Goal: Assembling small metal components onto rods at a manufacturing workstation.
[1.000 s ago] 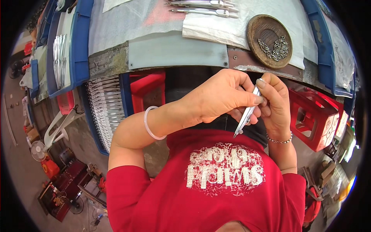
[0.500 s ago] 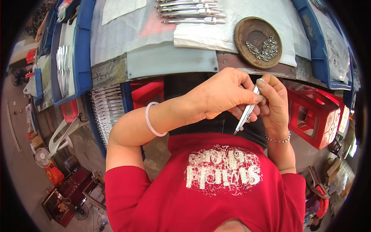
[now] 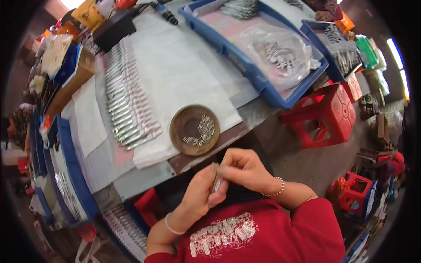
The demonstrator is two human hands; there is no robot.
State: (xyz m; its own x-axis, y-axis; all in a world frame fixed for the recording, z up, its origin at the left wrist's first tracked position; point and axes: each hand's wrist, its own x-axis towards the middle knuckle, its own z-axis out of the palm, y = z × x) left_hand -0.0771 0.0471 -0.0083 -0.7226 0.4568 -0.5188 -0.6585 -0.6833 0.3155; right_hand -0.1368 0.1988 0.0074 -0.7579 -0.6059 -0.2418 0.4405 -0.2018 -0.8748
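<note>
Below the table's front edge, my left hand (image 3: 202, 189) is closed around a silver drawing compass (image 3: 217, 182); its lower part is hidden by my fingers. My right hand (image 3: 246, 168) meets it from the other side, thumb and forefinger pinched together against the compass's upper end. What sits between those right fingertips is hidden and blurred. Just beyond my hands, a round brown bowl (image 3: 180, 130) stands near the table edge. Small metal pins or screws (image 3: 204, 131) are heaped in its right half.
A long row of silver compasses (image 3: 120, 96) lies on white cloth left of the bowl. Blue trays stand at right (image 3: 245, 65) and left (image 3: 72, 166); the right one holds a clear bag of metal parts (image 3: 280, 55). A red stool (image 3: 326, 114) is on the floor to the right.
The view has swung, showing more of the table and the full row of compasses. The compass, slanting with its point toward me before, is now mostly covered by my left hand.
</note>
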